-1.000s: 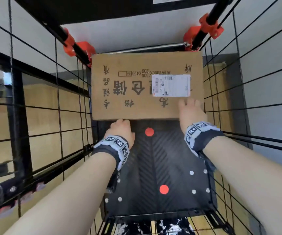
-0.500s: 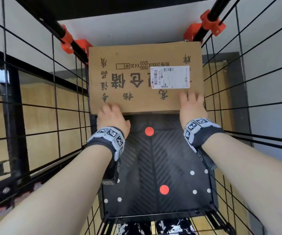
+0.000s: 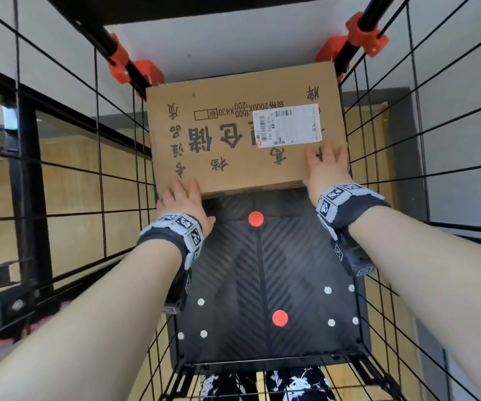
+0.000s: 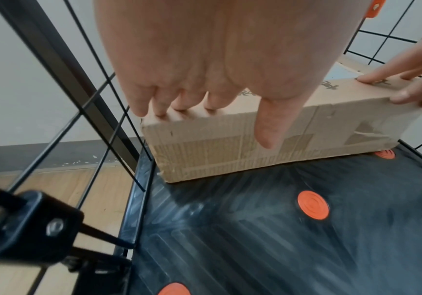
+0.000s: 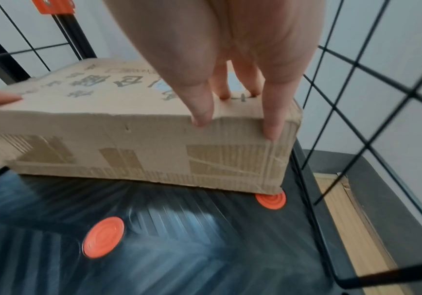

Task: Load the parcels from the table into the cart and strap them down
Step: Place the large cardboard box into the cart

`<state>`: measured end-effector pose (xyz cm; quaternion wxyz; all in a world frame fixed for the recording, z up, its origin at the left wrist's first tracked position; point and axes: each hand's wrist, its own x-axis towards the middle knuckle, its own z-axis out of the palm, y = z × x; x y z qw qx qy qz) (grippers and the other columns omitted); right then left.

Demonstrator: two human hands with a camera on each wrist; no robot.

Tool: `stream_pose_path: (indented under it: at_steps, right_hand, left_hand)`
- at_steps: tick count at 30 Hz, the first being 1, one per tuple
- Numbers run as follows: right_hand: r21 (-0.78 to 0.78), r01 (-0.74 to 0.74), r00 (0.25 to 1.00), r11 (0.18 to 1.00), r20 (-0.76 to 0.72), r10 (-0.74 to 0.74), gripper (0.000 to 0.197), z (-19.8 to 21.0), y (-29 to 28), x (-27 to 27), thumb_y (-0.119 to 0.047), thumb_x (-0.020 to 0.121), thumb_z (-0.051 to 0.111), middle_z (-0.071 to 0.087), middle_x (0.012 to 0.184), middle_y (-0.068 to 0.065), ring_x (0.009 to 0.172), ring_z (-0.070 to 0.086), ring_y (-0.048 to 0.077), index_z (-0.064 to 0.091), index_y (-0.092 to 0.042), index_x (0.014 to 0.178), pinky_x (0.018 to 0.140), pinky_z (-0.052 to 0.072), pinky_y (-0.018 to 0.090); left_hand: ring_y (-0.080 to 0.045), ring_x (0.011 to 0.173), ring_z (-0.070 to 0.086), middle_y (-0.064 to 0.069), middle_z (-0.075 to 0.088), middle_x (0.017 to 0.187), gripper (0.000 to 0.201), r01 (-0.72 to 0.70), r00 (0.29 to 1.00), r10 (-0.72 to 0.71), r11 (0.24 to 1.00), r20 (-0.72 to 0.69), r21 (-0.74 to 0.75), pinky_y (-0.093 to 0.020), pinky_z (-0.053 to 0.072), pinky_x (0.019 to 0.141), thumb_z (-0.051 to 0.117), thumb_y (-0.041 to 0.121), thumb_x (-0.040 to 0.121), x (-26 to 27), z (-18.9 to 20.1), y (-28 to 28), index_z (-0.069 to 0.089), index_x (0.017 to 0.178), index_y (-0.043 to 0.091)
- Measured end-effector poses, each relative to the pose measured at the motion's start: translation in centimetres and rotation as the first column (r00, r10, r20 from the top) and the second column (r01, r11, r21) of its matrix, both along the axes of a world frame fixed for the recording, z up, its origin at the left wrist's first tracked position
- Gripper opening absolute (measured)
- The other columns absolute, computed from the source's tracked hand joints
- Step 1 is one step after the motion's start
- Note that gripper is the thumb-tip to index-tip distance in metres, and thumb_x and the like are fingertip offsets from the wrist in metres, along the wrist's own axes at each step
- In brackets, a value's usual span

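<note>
A flat brown cardboard parcel [image 3: 233, 134] with a white shipping label [image 3: 288, 125] lies on the cart's black ribbed floor [image 3: 262, 270], against the far end. My left hand [image 3: 182, 195] rests on its near left corner, fingers straight on the top edge [image 4: 179, 107] and thumb hanging down the near face. My right hand [image 3: 324, 163] lies flat on the near right corner, just below the label; in the right wrist view its fingertips [image 5: 202, 119] press the top edge of the parcel [image 5: 129, 143]. Neither hand curls round the box.
Black wire-grid walls [image 3: 89, 169] close the cart in on the left and on the right [image 3: 406, 140]. Orange clamps [image 3: 123, 62] hold the far posts. Red discs [image 3: 280, 318] mark the bare near floor. A wooden floor shows through the grid.
The parcel has slid a little farther toward the cart's far end. Both hands followed it; my left hand moved from the near face up onto the top edge.
</note>
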<state>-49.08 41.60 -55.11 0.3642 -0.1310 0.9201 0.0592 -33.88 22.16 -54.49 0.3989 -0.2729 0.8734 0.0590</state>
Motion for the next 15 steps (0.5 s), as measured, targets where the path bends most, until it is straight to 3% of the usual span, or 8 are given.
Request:
stream_pose_path:
  at_steps: [3,6,8,10,11,13,15]
  right_hand:
    - [0.046,-0.001,0.998,0.999,0.059,-0.002,0.083,0.8,-0.8,-0.2,-0.011,0.091,0.056,-0.011,0.159,0.005,0.144,-0.009,0.04,0.001,-0.022,0.152,0.118,0.015,0.05]
    - [0.048,-0.033,0.996,0.998,0.081,0.029,0.074,2.2,-0.9,0.6,-0.028,0.094,0.054,-0.002,0.159,0.009,0.144,0.003,0.038,0.008,-0.019,0.151,0.113,0.024,0.047]
    - [0.005,-0.042,0.997,0.999,0.07,0.042,0.061,3.5,-1.1,1.8,-0.03,0.094,0.051,0.025,0.151,0.017,0.137,0.026,0.037,0.024,-0.012,0.147,0.102,0.038,0.042]
    - [-0.08,-0.012,0.997,0.997,0.077,0.018,0.042,5.2,-1.8,3.2,-0.026,0.094,0.049,0.055,0.121,0.018,0.109,0.053,0.034,0.046,-0.006,0.13,0.078,0.044,0.032]
    - [-0.115,0.002,0.996,0.993,0.088,0.008,0.035,6.2,-2.2,4.1,-0.025,0.094,0.048,0.06,0.109,0.017,0.098,0.057,0.032,0.052,-0.004,0.121,0.07,0.042,0.028]
    - [-0.173,0.017,0.995,0.985,0.096,0.0,0.03,8.3,-3.2,5.5,-0.024,0.093,0.048,0.062,0.107,0.016,0.095,0.058,0.032,0.055,-0.003,0.113,0.068,0.041,0.027]
    - [-0.222,0.01,0.996,0.975,0.092,0.011,0.033,10.8,-4.3,6.7,-0.024,0.094,0.047,0.061,0.115,0.016,0.103,0.058,0.032,0.054,-0.005,0.12,0.075,0.042,0.029]
  left_hand:
    - [-0.039,0.144,0.004,-0.018,-0.001,0.157,0.085,-0.037,0.999,0.037,0.999,0.008,0.036,-0.048,0.016,0.118,0.053,0.047,0.089,-0.7,0.2,-0.9,0.002,0.15,0.019]
    - [-0.035,0.144,0.008,-0.012,0.003,0.158,0.08,-0.059,0.998,0.058,0.996,0.014,0.07,-0.047,0.019,0.117,0.053,0.045,0.089,-0.8,1.1,-1.8,0.007,0.149,0.019]
    - [-0.033,0.141,0.019,-0.012,0.013,0.156,0.075,-0.074,0.996,0.078,0.994,-0.044,0.086,-0.045,0.025,0.115,0.052,0.044,0.09,-0.6,2.3,-2.0,0.015,0.148,0.015]
    - [-0.033,0.136,0.03,-0.013,0.022,0.153,0.071,-0.093,0.989,0.106,0.989,-0.102,0.117,-0.041,0.033,0.111,0.05,0.042,0.092,-0.1,4.1,-1.7,0.018,0.147,0.012]
    - [-0.033,0.134,0.032,-0.013,0.023,0.152,0.07,-0.107,0.985,0.125,0.984,-0.123,0.139,-0.041,0.035,0.109,0.049,0.041,0.092,0.2,5.2,-1.5,0.018,0.148,0.011]
    - [-0.033,0.133,0.036,-0.013,0.028,0.15,0.07,-0.133,0.974,0.161,0.976,-0.158,0.174,-0.041,0.037,0.107,0.049,0.04,0.093,0.5,7.3,-0.9,0.018,0.148,0.01]
    - [-0.032,0.126,0.044,-0.013,0.039,0.141,0.064,-0.138,0.96,0.179,0.972,-0.216,0.191,-0.041,0.041,0.102,0.051,0.039,0.092,0.7,9.6,-0.6,0.027,0.143,0.01]
